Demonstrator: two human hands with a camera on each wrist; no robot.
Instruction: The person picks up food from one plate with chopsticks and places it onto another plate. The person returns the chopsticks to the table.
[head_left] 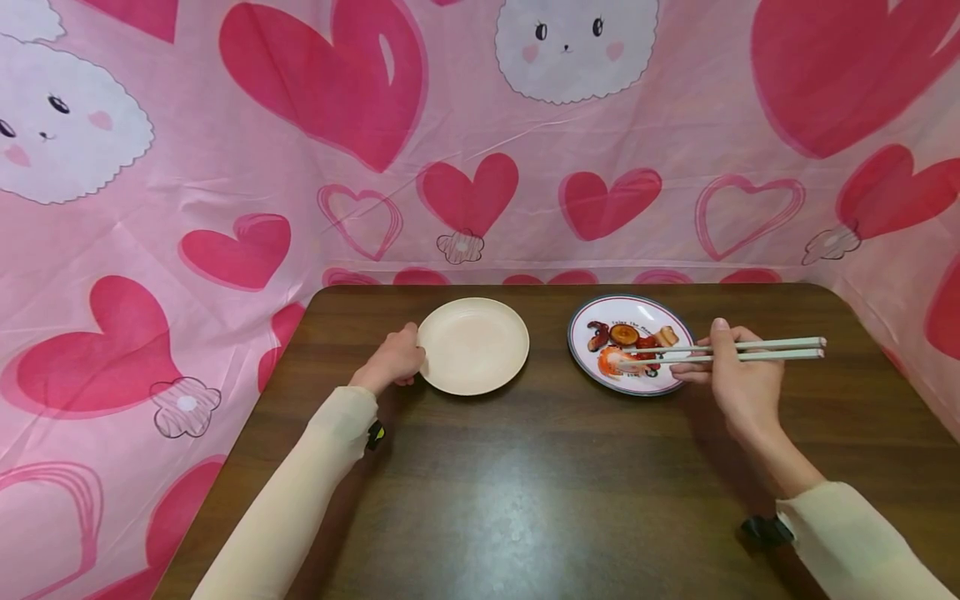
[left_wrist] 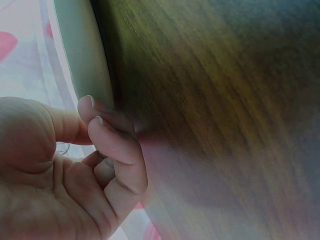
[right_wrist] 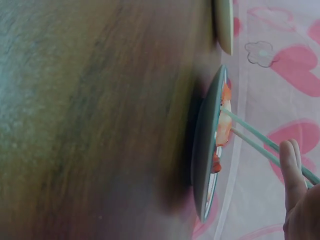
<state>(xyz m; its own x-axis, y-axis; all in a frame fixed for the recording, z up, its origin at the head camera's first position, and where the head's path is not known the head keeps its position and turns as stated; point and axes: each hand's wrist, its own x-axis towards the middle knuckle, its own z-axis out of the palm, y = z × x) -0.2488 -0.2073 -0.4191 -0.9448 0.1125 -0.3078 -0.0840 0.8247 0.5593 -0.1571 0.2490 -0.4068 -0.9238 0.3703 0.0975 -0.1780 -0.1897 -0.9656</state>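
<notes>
At the far left of the table, my left hand [head_left: 393, 357] pinches the rim of a plain cream plate [head_left: 474, 346]. In the left wrist view its curled fingers [left_wrist: 117, 150] sit at the edge of that plate [left_wrist: 82, 50], and the thumb is partly hidden. My right hand [head_left: 742, 379] holds a pair of pale green chopsticks [head_left: 783, 348]. Their tips reach a shrimp [head_left: 613, 361] on a white patterned plate [head_left: 660, 315] with a dark rim. In the right wrist view the chopsticks [right_wrist: 255, 137] meet the shrimp [right_wrist: 224, 122] above the plate's edge.
Other food pieces share the patterned plate: a round brown slice [head_left: 624, 335], a dark red piece [head_left: 597, 336] and a tan piece [head_left: 666, 336]. Both plates stand near the back edge of the brown wooden table [head_left: 495, 500]. A pink heart-printed cloth [head_left: 525, 125] hangs behind and beside it.
</notes>
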